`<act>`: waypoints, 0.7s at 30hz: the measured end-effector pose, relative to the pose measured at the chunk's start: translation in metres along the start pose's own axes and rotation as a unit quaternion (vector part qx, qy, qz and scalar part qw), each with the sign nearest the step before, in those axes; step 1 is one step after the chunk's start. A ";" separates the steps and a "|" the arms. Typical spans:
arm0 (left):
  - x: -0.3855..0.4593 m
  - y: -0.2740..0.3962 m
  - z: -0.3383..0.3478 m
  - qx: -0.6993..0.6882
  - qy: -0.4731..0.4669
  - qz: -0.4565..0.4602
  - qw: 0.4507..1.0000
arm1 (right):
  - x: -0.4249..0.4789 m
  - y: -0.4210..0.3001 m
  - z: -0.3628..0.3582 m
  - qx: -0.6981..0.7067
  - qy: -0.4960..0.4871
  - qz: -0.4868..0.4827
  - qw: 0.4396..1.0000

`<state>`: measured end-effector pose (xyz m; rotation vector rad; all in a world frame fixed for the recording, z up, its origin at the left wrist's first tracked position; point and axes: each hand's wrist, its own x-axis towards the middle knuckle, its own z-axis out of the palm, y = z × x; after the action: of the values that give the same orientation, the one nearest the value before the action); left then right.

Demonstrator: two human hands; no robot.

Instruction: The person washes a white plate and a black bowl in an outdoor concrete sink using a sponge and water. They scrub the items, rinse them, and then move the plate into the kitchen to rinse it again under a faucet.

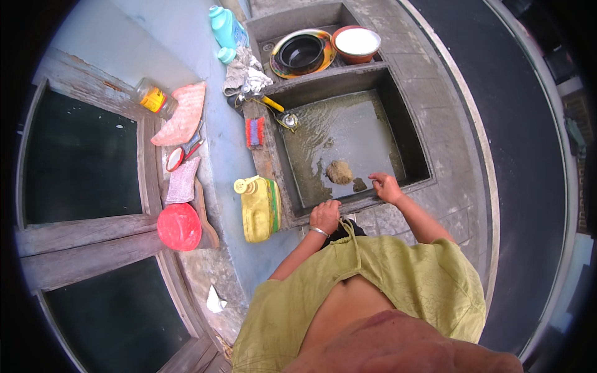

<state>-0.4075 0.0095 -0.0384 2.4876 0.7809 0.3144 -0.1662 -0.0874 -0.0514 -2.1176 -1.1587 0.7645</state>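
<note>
My left hand (326,216) rests on the near rim of a dark stone sink (422,156), a bracelet on its wrist. Its fingers curl over the edge and hold nothing loose. Above the sink's near right part is my right hand (386,186), empty, fingers loosely bent and apart. Between and beyond the hands, a tan scouring pad or clump (339,172) lies in the shallow water. A faucet with a yellow handle (273,103) stands at the sink's left edge. A red and blue scrub brush (254,133) lies on the left rim.
A yellow plastic jug (260,210) stands left of the sink. Beyond are a black pot (301,53) on a colourful plate, a white and brown bowl (357,43) and a turquoise bottle (227,27). The window ledge holds a glass jar (156,99), cloths and a red bowl (179,227).
</note>
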 end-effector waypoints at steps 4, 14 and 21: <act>0.000 0.003 0.001 0.017 -0.013 -0.018 1.000 | -0.036 0.001 -0.013 0.041 0.048 0.003 0.998; 0.001 0.007 0.023 0.064 -0.039 -0.028 0.997 | -0.129 0.082 -0.079 0.112 0.116 0.062 0.985; 0.014 0.006 0.060 -0.010 0.171 -0.107 0.979 | -0.257 0.200 -0.159 0.054 0.174 0.101 0.978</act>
<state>-0.3718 -0.0102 -0.0852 2.3326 1.1662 0.6772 -0.0634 -0.4352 -0.0429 -2.1891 -0.7106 0.5025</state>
